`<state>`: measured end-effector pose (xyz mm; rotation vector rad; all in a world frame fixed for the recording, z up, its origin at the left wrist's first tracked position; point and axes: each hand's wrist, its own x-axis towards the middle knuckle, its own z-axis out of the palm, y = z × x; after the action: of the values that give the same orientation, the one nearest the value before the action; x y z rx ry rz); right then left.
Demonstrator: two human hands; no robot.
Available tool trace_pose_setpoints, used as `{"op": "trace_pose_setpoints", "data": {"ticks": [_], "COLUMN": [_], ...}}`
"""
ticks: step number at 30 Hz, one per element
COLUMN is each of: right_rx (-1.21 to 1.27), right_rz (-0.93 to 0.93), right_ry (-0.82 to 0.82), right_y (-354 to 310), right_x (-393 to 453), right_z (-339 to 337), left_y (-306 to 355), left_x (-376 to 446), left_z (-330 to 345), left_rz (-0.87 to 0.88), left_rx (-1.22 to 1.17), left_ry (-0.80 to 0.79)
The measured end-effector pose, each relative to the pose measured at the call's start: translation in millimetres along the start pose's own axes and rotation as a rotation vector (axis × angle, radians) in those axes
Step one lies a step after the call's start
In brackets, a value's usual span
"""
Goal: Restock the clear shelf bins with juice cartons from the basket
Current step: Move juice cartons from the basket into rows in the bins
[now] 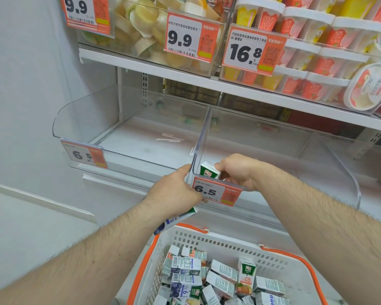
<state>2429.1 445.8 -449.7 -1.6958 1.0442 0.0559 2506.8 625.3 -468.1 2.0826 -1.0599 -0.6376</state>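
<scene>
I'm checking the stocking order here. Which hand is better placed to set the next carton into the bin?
Right. The right hand already holds a green carton inside the right bin, behind its front wall. The left hand grips a blue carton outside, below the rim.

Bright, even light floods the view, soft and white, with hardly a hard shadow anywhere. Faint sheen runs along the clear bin point(251, 137) walls and their curved edges, and pale reflections smear the shelf floor inside. Wide-angle bending is plain: the upper shelf point(185, 78) slopes and the far right edge bows. Detail is a touch soft throughout, and the tubs point(370, 86) at the top right corner go smeary. Shade gathers only under that upper shelf.
</scene>
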Motion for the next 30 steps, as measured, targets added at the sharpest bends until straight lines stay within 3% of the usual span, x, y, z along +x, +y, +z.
{"op": "trace_pose_setpoints", "data": {"ticks": [8, 20, 23, 27, 29, 30], "right_rx": [-0.113, -0.168, -0.203, -0.567, -0.662, -0.589], "right_rz": [0.007, 0.042, 0.043, -0.107, -0.294, -0.380], "right_ry": [-0.142, -0.162, -0.165, -0.005, 0.223, 0.347], "right_y": [-9, -14, -15, -22, -21, -19], "right_x": [3, 3, 2, -25, -40, -51], "right_z": [1, -2, 0, 6, 8, 10], "left_y": [3, 9, 9, 15, 18, 21], "left_x": [-3, -4, -7, -13, -16, -18], "left_z": [0, -2, -1, -4, -4, -3], "left_rz": [-0.004, -0.050, -0.060, 0.073, 0.129, 0.144], "left_rx": [0.038, 0.013, -0.002, -0.122, -0.332, -0.444], "left_ry": [0.013, -0.025, 0.030, 0.277, 0.318, 0.308]}}
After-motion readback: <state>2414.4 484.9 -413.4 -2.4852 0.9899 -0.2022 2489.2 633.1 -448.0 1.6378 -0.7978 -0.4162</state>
